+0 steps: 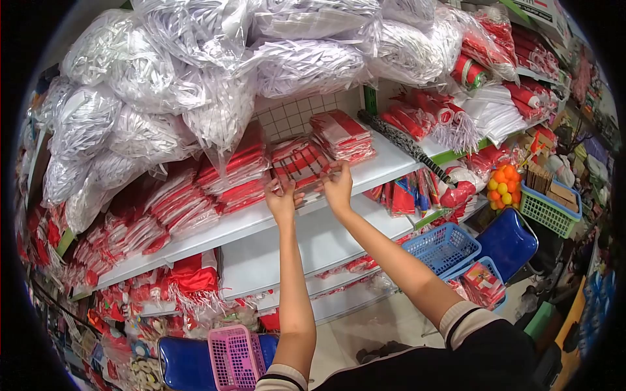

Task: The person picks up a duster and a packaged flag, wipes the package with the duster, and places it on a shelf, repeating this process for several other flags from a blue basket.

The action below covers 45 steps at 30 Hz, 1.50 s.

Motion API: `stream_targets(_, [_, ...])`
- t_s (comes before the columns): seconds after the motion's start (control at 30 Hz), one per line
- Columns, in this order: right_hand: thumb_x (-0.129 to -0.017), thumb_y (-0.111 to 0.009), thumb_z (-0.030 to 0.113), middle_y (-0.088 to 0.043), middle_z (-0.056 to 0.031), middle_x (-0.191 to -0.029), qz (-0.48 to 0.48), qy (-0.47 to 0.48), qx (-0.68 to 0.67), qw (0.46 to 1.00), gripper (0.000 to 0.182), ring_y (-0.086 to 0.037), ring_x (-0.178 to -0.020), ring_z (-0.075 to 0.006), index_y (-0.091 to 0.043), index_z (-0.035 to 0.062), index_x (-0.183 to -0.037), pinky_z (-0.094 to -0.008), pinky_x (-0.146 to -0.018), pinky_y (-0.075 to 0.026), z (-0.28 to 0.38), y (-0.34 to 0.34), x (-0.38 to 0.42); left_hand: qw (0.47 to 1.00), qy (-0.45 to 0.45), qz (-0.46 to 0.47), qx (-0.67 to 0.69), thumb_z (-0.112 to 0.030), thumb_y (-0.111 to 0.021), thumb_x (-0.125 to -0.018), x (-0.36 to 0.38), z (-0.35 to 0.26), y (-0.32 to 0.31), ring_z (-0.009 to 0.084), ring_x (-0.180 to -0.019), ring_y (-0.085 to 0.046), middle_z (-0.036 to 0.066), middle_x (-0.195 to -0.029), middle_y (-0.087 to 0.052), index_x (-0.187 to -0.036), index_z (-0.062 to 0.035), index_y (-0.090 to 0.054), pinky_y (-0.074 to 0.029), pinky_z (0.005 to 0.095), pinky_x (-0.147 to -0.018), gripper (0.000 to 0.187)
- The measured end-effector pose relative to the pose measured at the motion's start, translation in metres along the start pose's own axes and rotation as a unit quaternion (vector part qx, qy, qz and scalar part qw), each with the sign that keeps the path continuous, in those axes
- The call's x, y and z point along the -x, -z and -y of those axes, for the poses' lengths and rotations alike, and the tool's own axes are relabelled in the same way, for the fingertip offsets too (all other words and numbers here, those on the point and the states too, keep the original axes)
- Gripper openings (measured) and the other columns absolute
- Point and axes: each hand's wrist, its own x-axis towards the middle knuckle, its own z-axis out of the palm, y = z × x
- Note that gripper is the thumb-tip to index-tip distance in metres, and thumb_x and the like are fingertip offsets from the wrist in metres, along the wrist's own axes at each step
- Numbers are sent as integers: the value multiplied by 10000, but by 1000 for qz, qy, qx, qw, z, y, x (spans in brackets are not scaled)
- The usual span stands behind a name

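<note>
My left hand (282,201) is closed on the near left corner of a flat red packet in clear plastic (298,163), which has dark and white markings on top. At its near right corner, my right hand (338,188) pinches the same packet. The packet lies at the front of the white shelf (385,161), and whether others lie beneath it is hard to see. To its right sits a neat stack of red and white packets (342,133). A taller pile of red packets (235,174) stands close on the left.
Large clear bags of white strips (306,65) bulge from above. A black and white duster (398,138) lies across the shelf to the right. Below are a blue basket (443,247), a blue chair (502,242) and a pink basket (231,358). Lower shelves (293,251) extend underneath.
</note>
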Motion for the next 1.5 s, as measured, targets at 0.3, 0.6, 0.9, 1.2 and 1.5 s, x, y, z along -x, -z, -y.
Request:
stream_targets(0.3, [-715, -490, -165, -548, -122, -890, -15, 20, -33, 999, 330, -604, -738, -196, -498, -51, -1025, -308, -637, -542, -59, -25, -38, 997, -58, -45, -38, -116, -680, -832, 4, -5, -19, 191, -499, -623, 161, -885, -628, -1252, 7, -428, -467, 242, -398, 505])
stream_targets(0.6, [-770, -580, -60, -460, -80, -1036, -9, 221, 234, 947, 260, -510, -711, -125, -554, 0, -1021, -248, -537, -449, -13, 22, 0, 994, -89, -36, 53, -135, -548, -916, 37, 2, -29, 161, -598, -624, 93, -909, -596, -1175, 2, -465, -469, 220, -476, 305])
stream_targets(0.9, [-716, -617, -18, -486, -118, -939, -199, 10, 420, 885, 245, -519, -729, -229, -550, 28, -947, -311, -620, -446, -52, 377, 164, 950, 169, 264, -19, -238, -513, -945, 287, 169, -84, 71, -487, -520, 32, -744, -595, -973, -73, -568, -346, 188, -429, 175])
stream_targets(1.2, [-723, -603, -3, -522, -134, -835, -402, -180, 467, 767, 116, -556, -722, -255, -562, 1, -832, -337, -631, -472, 6, 650, 297, 737, 483, 460, -111, -223, -515, -945, 496, 284, -145, 80, -513, -576, 44, -832, -625, -1034, -64, -568, -347, 172, -440, 189])
stream_targets(1.5, [-750, -584, 19, -530, -180, -877, -312, -66, 680, 660, 163, -543, -847, -340, -555, -23, -905, -383, -731, -455, 19, 794, 228, 678, 552, 457, -165, -452, -501, -917, 581, 427, -252, 126, -492, -599, 72, -816, -644, -1022, -38, -555, -366, 205, -375, 430])
